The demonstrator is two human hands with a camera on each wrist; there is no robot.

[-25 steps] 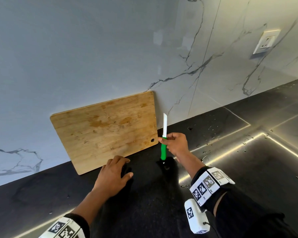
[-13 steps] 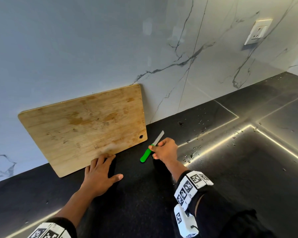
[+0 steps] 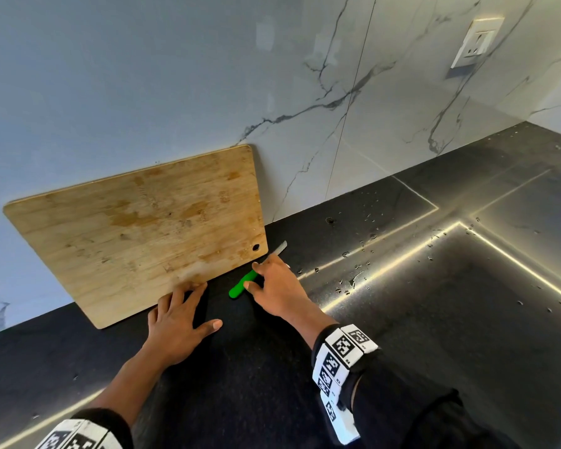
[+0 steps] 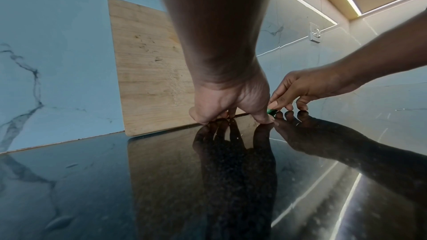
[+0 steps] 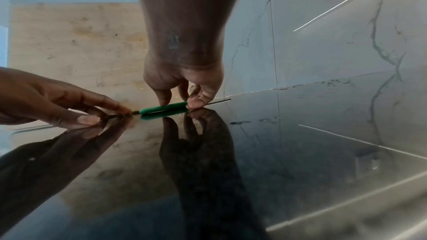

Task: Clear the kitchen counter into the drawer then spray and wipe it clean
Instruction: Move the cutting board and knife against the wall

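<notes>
A green-handled knife lies flat on the black counter, its blade pointing toward the wall, just right of a wooden cutting board. The board leans against the marble wall. My right hand pinches the knife's handle between thumb and fingers. My left hand lies flat on the counter with straight fingers. Its fingertips touch the board's lower edge and it holds nothing. In the left wrist view only the handle's end shows beside the thumb.
Water droplets dot the counter right of the knife, near bright seam lines. A wall socket sits high at the right. The marble wall closes off the back, and the counter runs on toward me and to the right.
The knife stood upright on its handle end and now lies flat on the counter, lowered by my right hand. My left hand slid forward until its fingertips reached the board's edge.
</notes>
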